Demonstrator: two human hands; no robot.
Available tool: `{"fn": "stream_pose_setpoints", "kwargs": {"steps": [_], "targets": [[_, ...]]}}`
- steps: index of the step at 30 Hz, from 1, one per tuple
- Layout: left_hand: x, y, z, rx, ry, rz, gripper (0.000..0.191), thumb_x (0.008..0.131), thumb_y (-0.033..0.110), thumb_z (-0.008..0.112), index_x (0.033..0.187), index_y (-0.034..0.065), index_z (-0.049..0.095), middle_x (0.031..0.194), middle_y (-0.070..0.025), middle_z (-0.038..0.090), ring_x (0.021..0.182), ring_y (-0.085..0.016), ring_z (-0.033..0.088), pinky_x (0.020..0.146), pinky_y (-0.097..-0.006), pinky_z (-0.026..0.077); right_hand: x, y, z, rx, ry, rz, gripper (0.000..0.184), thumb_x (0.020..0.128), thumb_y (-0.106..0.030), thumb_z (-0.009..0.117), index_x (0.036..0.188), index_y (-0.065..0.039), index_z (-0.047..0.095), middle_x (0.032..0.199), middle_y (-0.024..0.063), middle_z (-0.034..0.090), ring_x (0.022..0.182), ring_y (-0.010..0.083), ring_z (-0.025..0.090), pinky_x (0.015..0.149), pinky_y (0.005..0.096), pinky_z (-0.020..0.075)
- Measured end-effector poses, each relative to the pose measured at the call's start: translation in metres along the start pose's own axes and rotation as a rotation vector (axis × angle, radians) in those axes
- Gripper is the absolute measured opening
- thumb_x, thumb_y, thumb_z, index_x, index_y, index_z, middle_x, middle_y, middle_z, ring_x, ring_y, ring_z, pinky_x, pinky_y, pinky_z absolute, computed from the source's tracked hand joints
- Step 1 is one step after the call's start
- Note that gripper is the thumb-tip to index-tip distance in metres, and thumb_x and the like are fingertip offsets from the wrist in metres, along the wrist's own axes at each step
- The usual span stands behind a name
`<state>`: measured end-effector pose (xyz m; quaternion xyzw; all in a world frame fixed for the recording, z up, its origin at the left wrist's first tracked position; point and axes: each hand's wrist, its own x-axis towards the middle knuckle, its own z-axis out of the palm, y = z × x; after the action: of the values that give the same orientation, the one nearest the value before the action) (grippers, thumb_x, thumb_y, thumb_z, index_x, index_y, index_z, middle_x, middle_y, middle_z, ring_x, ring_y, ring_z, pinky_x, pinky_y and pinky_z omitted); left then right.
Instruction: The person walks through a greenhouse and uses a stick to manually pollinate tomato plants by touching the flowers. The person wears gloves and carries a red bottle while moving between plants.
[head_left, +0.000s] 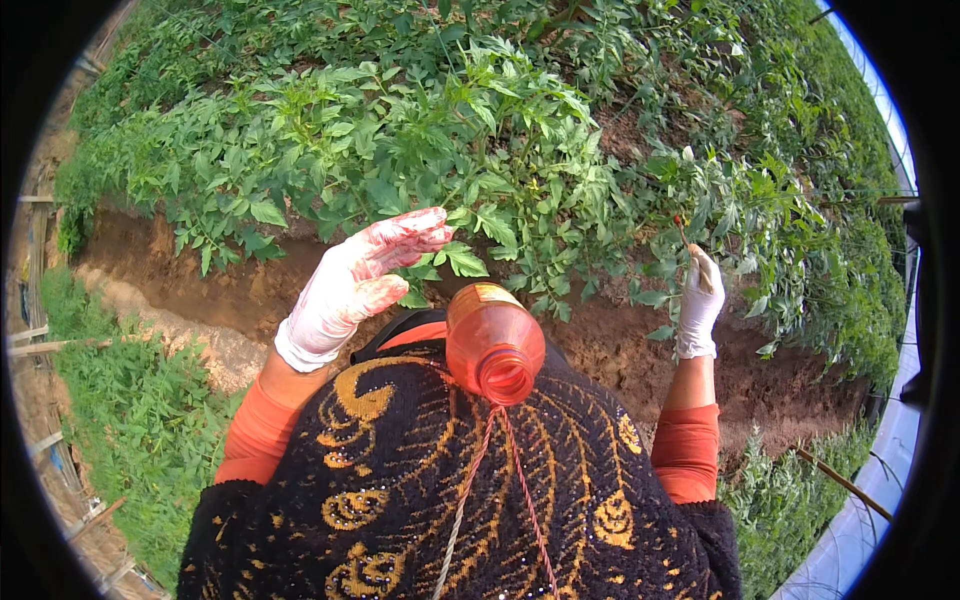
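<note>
My left hand (358, 281), in a thin white glove stained red over the fingers and thumb, is held beside the leaves of a tomato plant (480, 157). Its thumb stands apart from the fingers, and nothing is in it. At the right, my gloved right hand (702, 296) grips a thin stick-like applicator (682, 231) with a red tip, close to the foliage. Against my chest hangs an open plastic bottle (491, 330), reddish inside, its mouth towards me. A twisted cord (480, 465) runs from its neck up over my patterned knit top (420, 450).
Tomato foliage fills the bed ahead and continues along both sides. A bare soil bank (187, 270) runs between the rows. Wooden poles (847, 484) stick out at lower right, near plastic sheeting (885, 450). More plants (142, 420) grow at lower left.
</note>
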<state>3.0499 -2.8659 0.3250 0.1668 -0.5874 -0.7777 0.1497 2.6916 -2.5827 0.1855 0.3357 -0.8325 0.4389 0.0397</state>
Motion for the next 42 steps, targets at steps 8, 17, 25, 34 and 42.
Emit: {"fn": "stream_pose_setpoints", "kwargs": {"steps": [8,17,25,34,42], "targets": [[0.008,0.000,0.012,0.055,0.070,-0.031,0.064,0.082,0.029,0.065,0.132,-0.0029,0.040,0.130,-0.0144,0.049,0.120,-0.025,0.048,0.101,-0.0350,0.035,-0.021,-0.053,-0.008,0.474,-0.071,0.207,0.016,0.090,-0.005,0.054,0.103,-0.001,0.062,0.102,0.0077,0.065,0.082,0.0110,0.058,0.074,0.0241,0.0476],[0.008,-0.004,0.035,0.120,0.172,-0.107,0.060,0.083,0.024,0.064,0.130,-0.0036,0.041,0.128,-0.0133,0.051,0.119,-0.024,0.049,0.105,-0.0381,0.032,-0.020,-0.088,0.015,0.697,-0.228,0.232,0.015,0.089,-0.001,0.055,0.101,0.000,0.063,0.093,0.0049,0.065,0.075,0.0093,0.055,0.071,0.0235,0.0466],[-0.032,-0.016,0.034,0.156,0.632,-0.054,0.041,0.090,0.019,0.054,0.127,0.0013,0.049,0.117,-0.0087,0.059,0.107,-0.015,0.056,0.089,-0.0275,0.042,0.061,-0.098,-0.037,1.006,-0.179,0.108,0.026,0.091,-0.023,0.053,0.099,0.001,0.060,0.094,0.0133,0.062,0.066,0.0164,0.056,0.062,0.0296,0.0468],[-0.072,-0.045,0.059,0.118,0.899,-0.067,0.036,0.092,0.016,0.048,0.124,-0.0017,0.050,0.115,-0.0095,0.060,0.107,-0.016,0.056,0.091,-0.0285,0.043,0.069,-0.158,0.022,1.111,-0.511,-0.017,0.025,0.088,-0.020,0.056,0.100,0.001,0.061,0.094,0.0139,0.061,0.079,0.0203,0.059,0.074,0.0338,0.0475],[-0.098,-0.050,0.029,0.061,1.022,0.010,0.032,0.090,0.007,0.050,0.120,-0.0038,0.052,0.115,-0.0112,0.059,0.106,-0.018,0.057,0.095,-0.0297,0.043,0.059,-0.196,0.051,1.100,-0.412,-0.107,0.027,0.090,-0.023,0.053,0.100,0.001,0.060,0.087,0.0152,0.063,0.075,0.0228,0.061,0.073,0.0341,0.0480]]}}
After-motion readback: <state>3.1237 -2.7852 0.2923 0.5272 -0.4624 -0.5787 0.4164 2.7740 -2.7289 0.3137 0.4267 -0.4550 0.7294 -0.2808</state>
